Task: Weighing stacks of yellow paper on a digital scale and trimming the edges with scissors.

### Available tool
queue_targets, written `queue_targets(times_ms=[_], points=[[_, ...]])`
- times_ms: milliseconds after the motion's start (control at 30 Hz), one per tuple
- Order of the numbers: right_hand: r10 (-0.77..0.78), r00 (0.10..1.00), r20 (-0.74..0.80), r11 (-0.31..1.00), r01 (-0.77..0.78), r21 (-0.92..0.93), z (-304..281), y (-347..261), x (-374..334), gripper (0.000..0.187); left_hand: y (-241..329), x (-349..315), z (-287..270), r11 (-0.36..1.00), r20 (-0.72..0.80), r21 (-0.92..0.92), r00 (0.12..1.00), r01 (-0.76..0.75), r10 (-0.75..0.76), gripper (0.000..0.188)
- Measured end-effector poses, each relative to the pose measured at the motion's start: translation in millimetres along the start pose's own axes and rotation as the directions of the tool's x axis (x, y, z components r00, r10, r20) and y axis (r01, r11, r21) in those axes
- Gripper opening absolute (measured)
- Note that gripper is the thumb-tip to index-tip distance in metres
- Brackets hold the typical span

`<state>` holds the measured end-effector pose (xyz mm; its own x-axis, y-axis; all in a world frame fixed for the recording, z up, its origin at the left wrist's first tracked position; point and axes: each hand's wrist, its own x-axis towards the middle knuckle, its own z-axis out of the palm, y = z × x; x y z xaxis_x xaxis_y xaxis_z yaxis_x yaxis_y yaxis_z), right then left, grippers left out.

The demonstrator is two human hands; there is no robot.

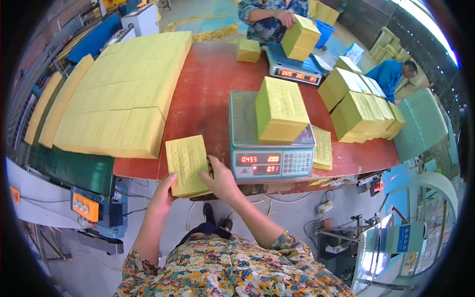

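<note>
Between my two hands is a stack of yellow embossed paper (187, 166), held at the front edge of the red table. My left hand (165, 192) grips its lower left side, the thumb on the near edge. On the right side my right hand (221, 179) closes round it, with the thumb over the top sheet. To the right of the stack stands a digital scale (272, 166) with a lit red display. A taller block of yellow paper (282, 106) rests on its metal pan. A thin yellow paper pile (322, 148) lies against the scale's right side.
Large rows of yellow paper blocks (114, 94) cover the left side. Across the red table (213, 74), a co-worker's hand (285, 18) touches paper on a second scale (292, 67). More stacks (356, 111) and a green plastic basket (420, 123) are at right. An orange button box (85, 205) hangs below left.
</note>
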<state>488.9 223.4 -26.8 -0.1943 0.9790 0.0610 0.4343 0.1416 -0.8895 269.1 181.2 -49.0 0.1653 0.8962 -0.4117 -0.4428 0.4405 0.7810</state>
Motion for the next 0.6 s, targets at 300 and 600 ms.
queue_targets(times_ms=[300,600], points=[[0.130,0.982,0.138,0.940,-0.166,0.299,-17,19,-30,0.069,-22,-11,1,0.990,-0.041,-0.142,0.999,0.025,-0.031,0.051],[0.243,0.942,0.231,0.669,-0.336,0.663,-55,-7,-36,0.065,27,-22,24,0.976,0.061,-0.190,0.991,-0.103,0.116,0.044]])
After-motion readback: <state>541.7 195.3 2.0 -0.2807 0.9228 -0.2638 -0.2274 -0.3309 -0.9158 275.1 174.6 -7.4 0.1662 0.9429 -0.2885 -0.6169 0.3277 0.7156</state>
